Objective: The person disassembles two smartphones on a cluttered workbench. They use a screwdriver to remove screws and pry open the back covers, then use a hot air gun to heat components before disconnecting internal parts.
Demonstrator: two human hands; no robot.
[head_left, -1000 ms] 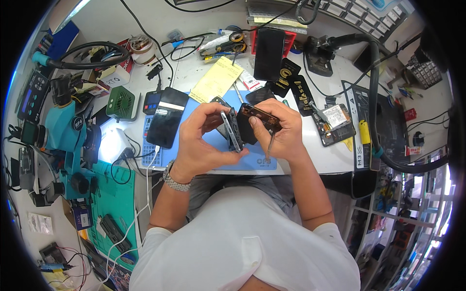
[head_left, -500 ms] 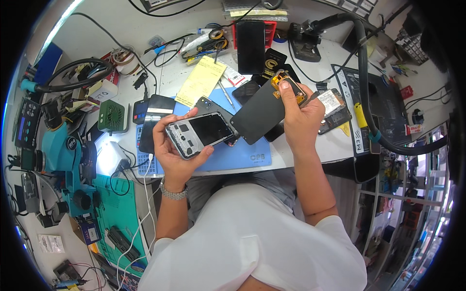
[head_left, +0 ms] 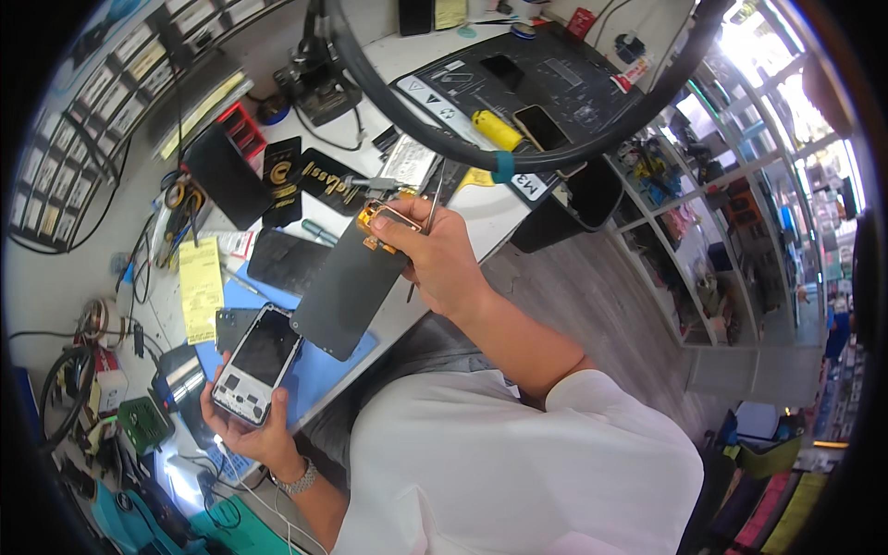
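My left hand (head_left: pixel 254 432), thumb along one edge, grips a silver phone frame (head_left: pixel 239 390) with a dark rectangular area in it. Between the thumb and fingers of my right hand (head_left: pixel 446 254) is a dark phone screen (head_left: pixel 347 296). Orange flex cable (head_left: pixel 368 222) shows at the screen's upper end, under the thumb. A thin metal rod (head_left: pixel 433 205) sticks out past my right fingers; its kind is unclear. The screen's lower corner hangs close beside the frame, above the blue mat (head_left: pixel 356 358). Another phone (head_left: pixel 236 326) lies partly hidden behind the frame.
A black hose (head_left: pixel 592 153) arches over a dark work mat (head_left: pixel 453 79) holding a yellow cylinder (head_left: pixel 497 130). Behind my hands lie a dark phone (head_left: pixel 279 261) and a yellow paper (head_left: pixel 199 289). A black phone (head_left: pixel 227 176) leans on a red box (head_left: pixel 242 129). Shelves (head_left: pixel 731 213) stand right.
The view has swung to the right. The rod now shows at my right hand, which has come nearer the parts on the bench's right side. Both hands keep their hold.
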